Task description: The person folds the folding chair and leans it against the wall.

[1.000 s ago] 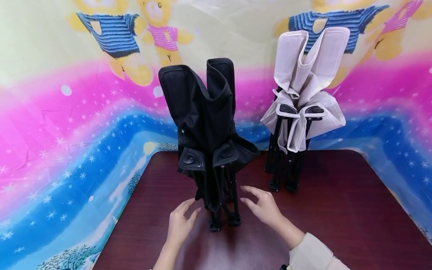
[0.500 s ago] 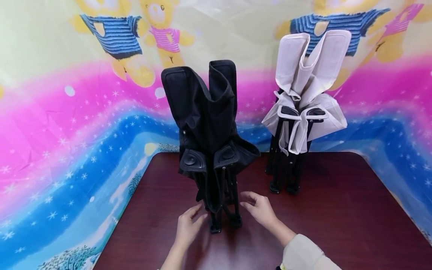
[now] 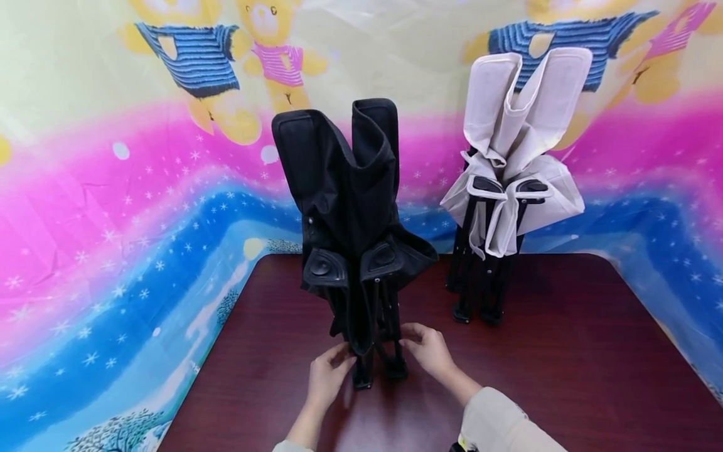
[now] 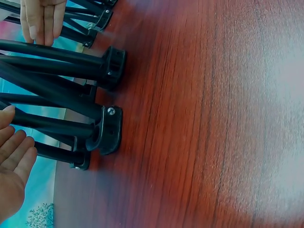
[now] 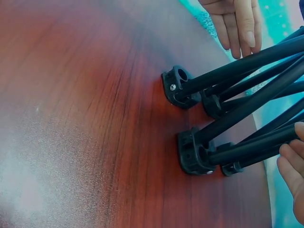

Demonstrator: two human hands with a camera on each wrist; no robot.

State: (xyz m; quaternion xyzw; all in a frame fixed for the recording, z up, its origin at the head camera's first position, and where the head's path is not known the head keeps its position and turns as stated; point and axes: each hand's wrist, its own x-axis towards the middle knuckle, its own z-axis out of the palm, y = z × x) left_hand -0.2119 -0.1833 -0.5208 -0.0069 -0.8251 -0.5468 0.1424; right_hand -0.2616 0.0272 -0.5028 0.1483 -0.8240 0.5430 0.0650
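Observation:
A folded black camp chair (image 3: 344, 207) stands upright on the table, its fabric bunched above thin black legs (image 4: 57, 95). My left hand (image 3: 329, 378) is at the lower left of these legs. In the left wrist view its thumb tip overlaps one leg, and its fingers (image 4: 21, 156) extend fairly straight beside another. On the opposite side, my right hand (image 3: 432, 353) has its fingertips right at the right-hand legs. The right wrist view has the right thumb overlapping a leg, with fairly straight fingers (image 5: 290, 166) below. Black plastic feet (image 5: 194, 154) with screws rest on the wood.
A second folded chair with off-white fabric (image 3: 525, 150) and black legs stands farther back on the right. The dark red-brown table (image 3: 565, 376) ends just behind it. A colourful cloth (image 3: 113, 207) printed with bears hangs behind and to the left.
My left hand has moved right, in close to the chair's left legs. The right hand has shifted slightly down to the right-hand legs. Both chairs stay standing; the view shifts slightly.

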